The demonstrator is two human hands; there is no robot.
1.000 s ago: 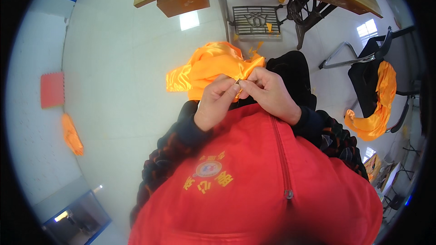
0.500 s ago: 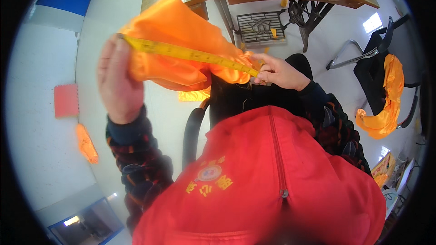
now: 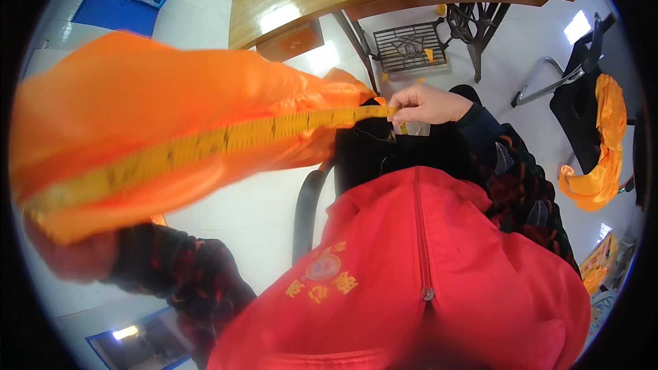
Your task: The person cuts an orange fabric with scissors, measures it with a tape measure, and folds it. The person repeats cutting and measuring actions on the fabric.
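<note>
My right hand (image 3: 433, 105) pinched the flat yellow measuring tape (image 3: 236, 138), already stretched along the shiny orange satin cloth (image 3: 164, 96) leftward of my lap, neither yet laid down; my left hand (image 3: 79, 257) blurred, its grip unclear.

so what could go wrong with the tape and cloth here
The yellow tape measure might slip from the right hand, which seems to hold it in a small pinch. The orange cloth could slide against it, since the blurred left hand is stretched far out to the side.
</note>
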